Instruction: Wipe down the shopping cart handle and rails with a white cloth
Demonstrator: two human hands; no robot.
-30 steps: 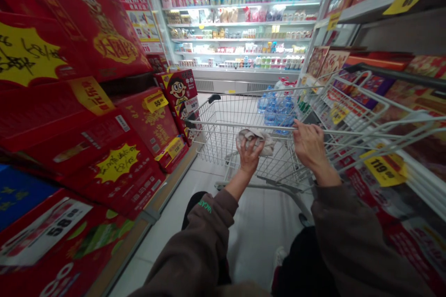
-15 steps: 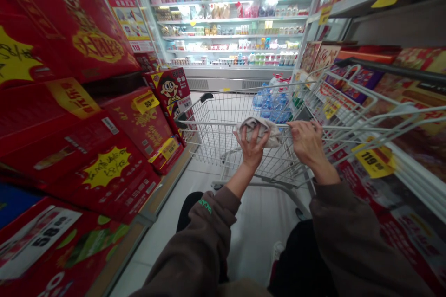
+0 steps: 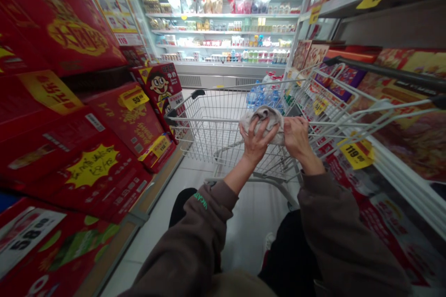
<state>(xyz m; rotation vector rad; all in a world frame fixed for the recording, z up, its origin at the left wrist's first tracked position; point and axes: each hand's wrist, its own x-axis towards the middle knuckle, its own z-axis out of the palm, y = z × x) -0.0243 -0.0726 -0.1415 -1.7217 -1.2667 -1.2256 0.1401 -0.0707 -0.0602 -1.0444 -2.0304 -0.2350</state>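
Observation:
A shopping cart (image 3: 195,120) of pale metal wire stands sideways in front of me, its black handle (image 3: 390,74) at the right. My left hand (image 3: 258,138) is wrapped over a bunched, greyish-white cloth (image 3: 262,113) and presses it against the cart's top side rail. Close beside it, my right hand (image 3: 296,135) is closed around the same rail, next to the cloth's right edge. Its fingertips are partly hidden behind the rail.
Stacked red gift boxes (image 3: 104,162) with yellow price signs line the left. Shelves of boxed goods (image 3: 390,120) run along the right. Bottled water packs (image 3: 265,90) stand beyond the cart, before a lit refrigerated display (image 3: 223,23). White floor tiles (image 3: 153,222) show below.
My left hand has slid the cloth rightward along the rail, up to my right hand. The right hand still grips the rail. The view has shifted slightly.

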